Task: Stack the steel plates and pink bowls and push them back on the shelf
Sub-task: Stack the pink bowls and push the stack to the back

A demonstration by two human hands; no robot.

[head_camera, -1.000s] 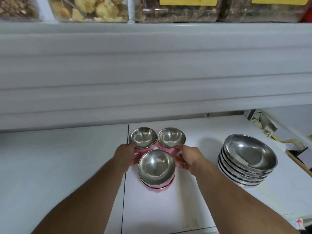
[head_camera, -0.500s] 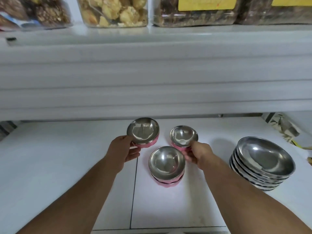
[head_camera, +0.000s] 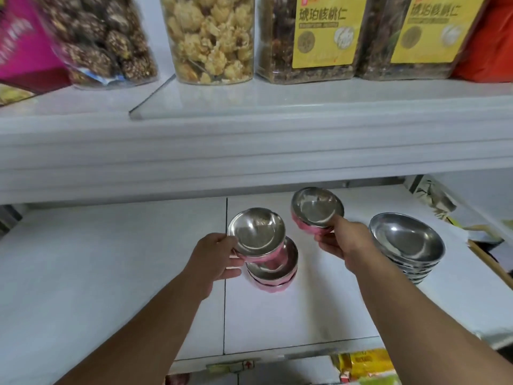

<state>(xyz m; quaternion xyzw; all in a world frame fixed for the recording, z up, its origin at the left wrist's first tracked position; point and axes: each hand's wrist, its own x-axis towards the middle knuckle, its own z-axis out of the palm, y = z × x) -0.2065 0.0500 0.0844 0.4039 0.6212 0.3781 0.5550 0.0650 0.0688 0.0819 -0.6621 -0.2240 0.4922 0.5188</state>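
Note:
My left hand (head_camera: 213,259) grips a pink bowl with a steel inside (head_camera: 256,232) by its left rim and holds it tilted just over a short stack of pink bowls (head_camera: 273,276) standing on the white shelf (head_camera: 111,259). My right hand (head_camera: 342,241) holds a second pink bowl (head_camera: 316,209) in the air, higher and to the right, thumb on its near rim. A stack of several steel plates (head_camera: 406,244) stands on the shelf to the right of my right hand.
The shelf above carries clear jars of dried food (head_camera: 211,37), yellow-labelled tubs (head_camera: 319,34) and a pink box (head_camera: 25,45); its thick white front edge (head_camera: 249,151) overhangs the bowls. Patterned packaging (head_camera: 433,195) lies at the back right. Yellow packets (head_camera: 363,362) sit below the shelf front.
Both hands have lifted their bowls off the shelf. The left bowl has moved right, over the stack; the right bowl has risen. The camera has tilted up, showing the jars.

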